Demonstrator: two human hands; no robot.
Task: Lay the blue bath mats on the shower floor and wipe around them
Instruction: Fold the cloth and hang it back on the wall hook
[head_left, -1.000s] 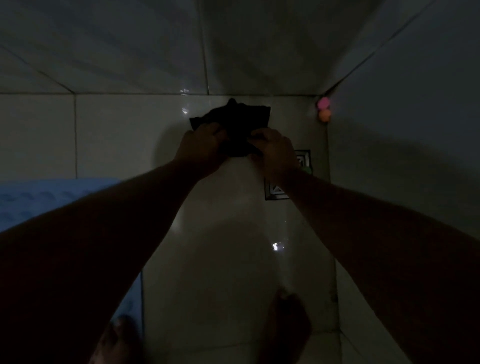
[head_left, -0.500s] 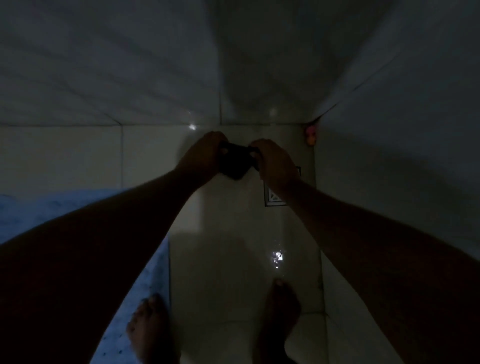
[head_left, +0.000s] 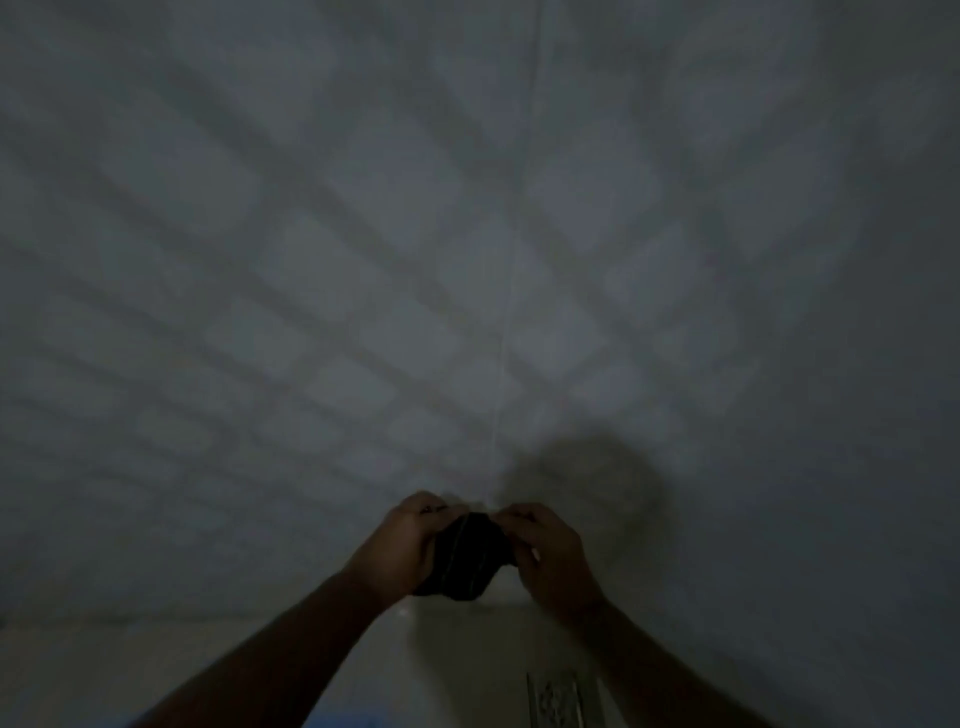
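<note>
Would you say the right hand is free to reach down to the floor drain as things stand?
Probably not yet: the right hand and the left hand both grip the dark cloth up by the wall. Nothing lies between it and the floor drain below, so letting go would free it.

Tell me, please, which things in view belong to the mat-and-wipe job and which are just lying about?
Job: dark cloth, bunched between left hand and right hand; sliver of blue mat at the bottom edge.
Just there: floor drain, tiled wall.
</note>
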